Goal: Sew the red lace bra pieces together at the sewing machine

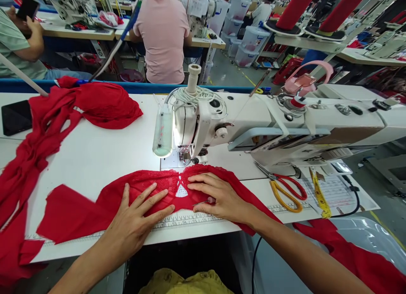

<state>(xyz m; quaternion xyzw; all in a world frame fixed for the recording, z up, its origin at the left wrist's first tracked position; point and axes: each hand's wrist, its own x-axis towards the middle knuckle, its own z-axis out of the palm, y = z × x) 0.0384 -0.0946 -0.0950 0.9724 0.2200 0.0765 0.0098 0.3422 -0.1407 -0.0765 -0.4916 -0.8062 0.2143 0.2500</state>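
Note:
A red lace bra [218,172] lies spread on the white sewing table, its two cups meeting at a small cut-out in the middle. My left hand [139,213] rests flat on the left cup, fingers spread and holding nothing. On the right cup lies my right hand [218,194], its fingers stretched toward the centre. A small awl [210,199] with a pinkish handle is held against its thumb, the thin metal tip pointing left. Just beyond the bra is the sewing machine's presser foot [184,155], apart from the cloth.
The sewing machine [247,116] spans the right. Scissors [287,190], a yellow tape measure [319,194] and a paper sheet lie near its base. Piled red fabric [104,105] and a phone [16,117] are at the left. A printed ruler [177,222] runs along the front edge. Other people sit beyond.

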